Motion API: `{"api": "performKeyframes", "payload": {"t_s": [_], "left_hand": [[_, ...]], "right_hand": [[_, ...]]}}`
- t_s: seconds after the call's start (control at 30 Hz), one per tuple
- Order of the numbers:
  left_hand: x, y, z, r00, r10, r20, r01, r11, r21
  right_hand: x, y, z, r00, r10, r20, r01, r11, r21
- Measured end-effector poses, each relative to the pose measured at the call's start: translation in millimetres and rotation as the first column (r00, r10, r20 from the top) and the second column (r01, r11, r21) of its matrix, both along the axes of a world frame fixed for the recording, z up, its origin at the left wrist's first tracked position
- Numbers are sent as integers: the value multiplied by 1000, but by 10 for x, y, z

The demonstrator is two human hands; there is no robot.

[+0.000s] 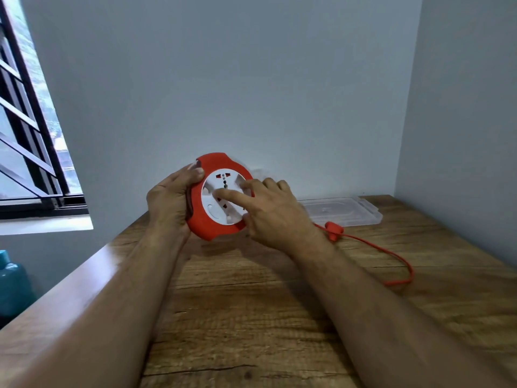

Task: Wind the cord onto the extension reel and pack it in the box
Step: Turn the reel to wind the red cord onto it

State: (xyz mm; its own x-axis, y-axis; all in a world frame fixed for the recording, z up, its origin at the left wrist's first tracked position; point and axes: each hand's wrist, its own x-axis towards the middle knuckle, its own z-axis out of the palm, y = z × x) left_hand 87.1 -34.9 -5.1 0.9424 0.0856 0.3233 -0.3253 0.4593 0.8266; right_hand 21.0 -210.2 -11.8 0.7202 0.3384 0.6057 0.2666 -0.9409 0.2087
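- While the left hand (167, 204) wraps its fingers (193, 173) tightly around the left rim of the extension reel (221, 196), the reel is held tilted above the far middle of the wooden worktop (251, 317), its white socket face turned toward the camera.
- The right hand (275, 217) lies over the reel's right side, fingers loosely spread rather than closed, with the forefinger stretched across the white face; it grips nothing firmly.
- Red cord (391, 254) trails out from behind the right wrist, runs right of the reel along the worktop, and loops back on itself; how much is already wound inside the reel cannot be told.
- A red plug (333, 230) lies on the cord just right of the reel, close to the right wrist.
- A clear plastic lid (344, 212), lying flat, sits right of the reel and behind the plug, near the back wall. A faint clear shape directly behind the reel is too blurred to identify.
- Both forearms reach in from the near edge and cover much of the worktop in front of the reel.
- Plain pale grey walls (251, 79) meet in a corner far right of the reel.
- A dark-framed window (30, 121) stands far left of the reel, with a blue container (12, 287) below it, off the worktop's left edge.
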Motion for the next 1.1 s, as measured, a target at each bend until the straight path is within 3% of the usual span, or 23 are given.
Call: {"api": "performKeyframes", "payload": {"t_s": [0.17,0.4,0.5,0.6,0.67,0.73,0.83,0.97,1.0,1.03,1.07,1.1], "left_hand": [[-1,-48,-24,996,-39,76,32,995,89],[-111,-201,-12,987,-67,146,29,967,252],[-129,-195,6,985,-8,172,-32,972,232],[-157,-179,8,975,30,219,-75,977,202],[-178,-188,6,974,40,222,-79,982,169],[-193,-219,0,979,31,202,-58,990,131],[-197,-269,-22,976,66,207,-101,981,163],[-193,-306,-61,972,100,215,-143,970,195],[-180,-300,-65,978,103,183,-136,975,178],[-160,-288,-61,987,96,128,-112,986,124],[-148,-264,-47,995,76,60,-79,996,46],[-131,-237,-28,999,48,0,-48,999,-25]], "right_hand": [[40,141,-66,999,-21,39,19,997,71],[56,8,-27,991,-28,133,32,999,-28],[52,17,-36,983,18,183,-12,999,-30],[54,73,-28,975,19,220,-29,999,40],[37,161,-24,975,-38,217,-13,973,230],[21,277,-52,981,-74,181,-32,854,520],[39,420,-88,999,7,48,-45,520,853],[50,426,-83,965,258,-40,1,151,989],[30,395,-67,943,328,-61,21,124,992],[10,346,-47,934,348,-79,19,173,985],[-7,286,-9,949,303,-87,-20,331,943],[-24,219,32,978,199,-64,-61,566,822]]}}
